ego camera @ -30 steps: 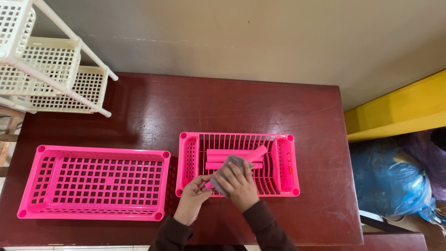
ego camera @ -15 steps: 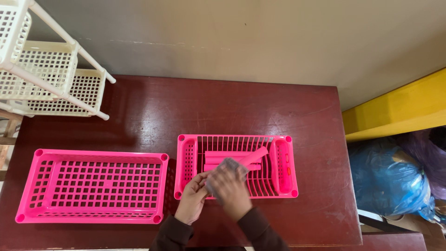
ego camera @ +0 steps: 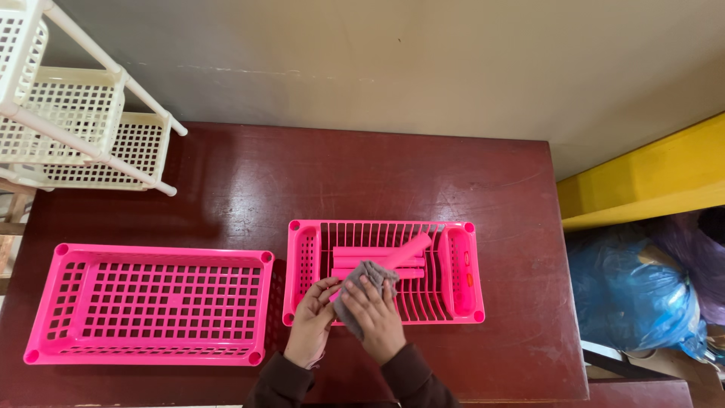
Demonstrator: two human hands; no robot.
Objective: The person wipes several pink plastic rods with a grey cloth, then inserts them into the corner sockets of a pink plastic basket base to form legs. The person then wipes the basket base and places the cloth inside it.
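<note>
- Right hand (ego camera: 375,321) presses a grey cloth (ego camera: 361,289) around a pink plastic tube (ego camera: 408,250).
- Left hand (ego camera: 312,326) pinches the tube's near end.
- Tube runs diagonally up-right from both hands, over a pink slatted plastic tray (ego camera: 460,273) holding 3 more tubes.

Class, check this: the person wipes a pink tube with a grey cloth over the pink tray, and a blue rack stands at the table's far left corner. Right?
Not quite: the head view shows the rack is cream-white, not blue. The rest holds: the right hand presses a grey cloth on the pink tube over the pink tray.

Even, soft indoor light, sharp focus, faint sheen on the dark red table (ego camera: 483,181)
</note>
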